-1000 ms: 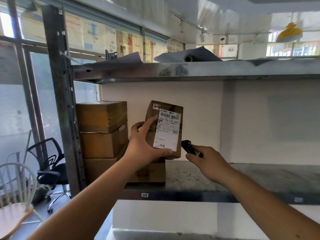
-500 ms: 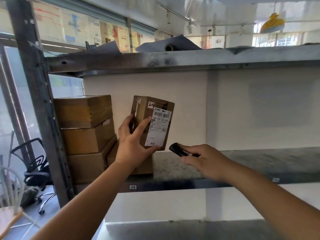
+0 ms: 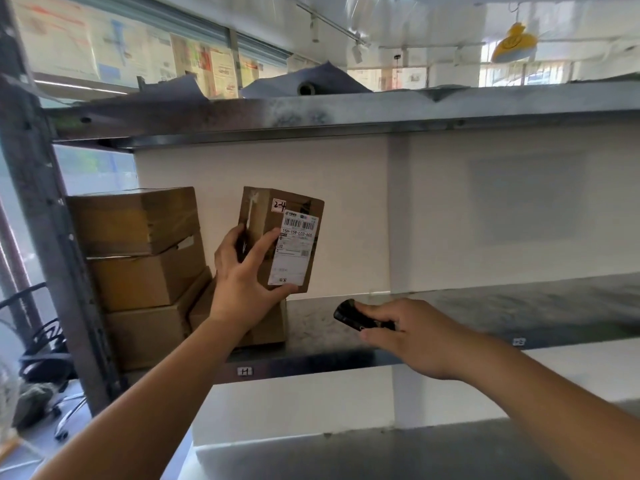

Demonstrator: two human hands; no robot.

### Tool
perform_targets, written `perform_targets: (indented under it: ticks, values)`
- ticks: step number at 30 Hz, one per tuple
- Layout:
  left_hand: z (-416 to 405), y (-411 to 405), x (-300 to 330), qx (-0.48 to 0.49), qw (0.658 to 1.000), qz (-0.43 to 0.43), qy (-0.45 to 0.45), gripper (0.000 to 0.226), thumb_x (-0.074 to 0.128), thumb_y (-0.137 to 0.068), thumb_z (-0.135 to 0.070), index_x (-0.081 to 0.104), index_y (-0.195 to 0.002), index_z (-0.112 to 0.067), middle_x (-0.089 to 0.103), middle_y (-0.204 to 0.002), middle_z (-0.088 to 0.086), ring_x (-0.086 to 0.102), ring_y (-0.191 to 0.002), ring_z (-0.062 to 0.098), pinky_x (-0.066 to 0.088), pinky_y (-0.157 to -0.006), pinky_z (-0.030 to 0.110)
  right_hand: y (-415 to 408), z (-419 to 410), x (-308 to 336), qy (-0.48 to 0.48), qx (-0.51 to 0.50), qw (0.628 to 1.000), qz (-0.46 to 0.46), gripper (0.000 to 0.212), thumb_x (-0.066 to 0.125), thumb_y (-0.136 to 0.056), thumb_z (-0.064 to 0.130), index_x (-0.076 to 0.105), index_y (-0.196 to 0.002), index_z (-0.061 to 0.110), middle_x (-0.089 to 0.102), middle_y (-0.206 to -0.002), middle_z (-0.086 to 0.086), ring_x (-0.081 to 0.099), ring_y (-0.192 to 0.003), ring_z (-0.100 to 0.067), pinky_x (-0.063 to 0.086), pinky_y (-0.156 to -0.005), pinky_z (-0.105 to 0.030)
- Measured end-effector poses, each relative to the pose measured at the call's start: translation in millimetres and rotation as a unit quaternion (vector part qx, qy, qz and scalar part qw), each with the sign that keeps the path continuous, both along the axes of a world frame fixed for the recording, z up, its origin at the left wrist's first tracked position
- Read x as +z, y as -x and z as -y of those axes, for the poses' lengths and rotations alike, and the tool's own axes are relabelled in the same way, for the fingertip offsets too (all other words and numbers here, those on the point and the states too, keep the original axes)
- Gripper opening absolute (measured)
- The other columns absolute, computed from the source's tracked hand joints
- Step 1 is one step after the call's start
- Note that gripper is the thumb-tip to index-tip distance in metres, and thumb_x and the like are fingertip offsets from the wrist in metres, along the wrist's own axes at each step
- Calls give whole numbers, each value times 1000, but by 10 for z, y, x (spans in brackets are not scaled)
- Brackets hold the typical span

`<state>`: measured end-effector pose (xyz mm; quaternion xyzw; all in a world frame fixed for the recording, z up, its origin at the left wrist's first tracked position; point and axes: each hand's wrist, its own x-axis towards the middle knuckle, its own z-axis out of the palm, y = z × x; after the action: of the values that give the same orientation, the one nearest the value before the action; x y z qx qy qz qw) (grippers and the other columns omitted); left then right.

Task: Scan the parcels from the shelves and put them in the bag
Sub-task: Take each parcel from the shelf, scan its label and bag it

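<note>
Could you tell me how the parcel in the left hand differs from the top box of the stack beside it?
The held parcel stands upright, lifted in the left hand; the top box lies flat on the stack. The held parcel shows a white barcode label; the top box shows none. Both are brown cardboard.

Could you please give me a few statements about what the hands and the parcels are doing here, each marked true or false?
1. The left hand holds a small parcel upright. True.
2. The parcel's label faces away from the camera. False: its barcode faces the camera.
3. The right hand grips a black scanner. True.
4. The scanner touches the label. False: it sits below the parcel, apart from it.
5. Stacked boxes stand left of the held parcel. True.
</note>
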<state>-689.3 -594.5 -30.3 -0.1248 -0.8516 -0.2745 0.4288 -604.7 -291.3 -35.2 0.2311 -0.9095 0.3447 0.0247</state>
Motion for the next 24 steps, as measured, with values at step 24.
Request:
perform_targets:
  ticks: [24]
  values:
    - [-955, -547, -210, -218, 971, 17, -101, 115, 100, -59, -43, 24, -139, -78, 10, -162, -22, 23, -136, -3, 25, -105, 12, -324, -594, -370, 88, -151, 984, -15, 48, 59, -100, 53, 47, -146, 55, 57, -138, 31, 54, -109, 18, 41, -79, -1]
